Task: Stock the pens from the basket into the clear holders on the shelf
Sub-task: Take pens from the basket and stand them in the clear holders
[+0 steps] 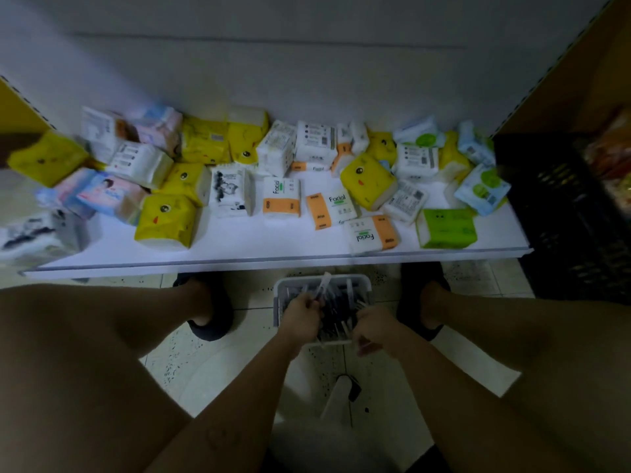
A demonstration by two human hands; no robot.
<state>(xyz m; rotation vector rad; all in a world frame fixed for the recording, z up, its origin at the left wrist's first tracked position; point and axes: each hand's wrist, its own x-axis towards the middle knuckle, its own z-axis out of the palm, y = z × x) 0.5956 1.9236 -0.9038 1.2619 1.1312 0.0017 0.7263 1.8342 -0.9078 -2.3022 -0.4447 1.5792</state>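
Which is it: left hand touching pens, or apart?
Touching. Head view: the left hand grips a few pens, which stick up from its fingers over the basket.

Tissue packs crowd the shelf from 10 to 2 o'clock, its near strip open; a black crate blocks 3 o'clock.

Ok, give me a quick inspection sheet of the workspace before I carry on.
Surface: low white shelf.
Job's things: basket on the floor in front of the shelf, pens inside; clear holders not seen.
Clutter: tissue packs scattered across the shelf.
Hands: left hand grips a few pens; right hand curled over the basket, grip unclear.
Cables: nothing seen.
Surroundings: black crate at right.
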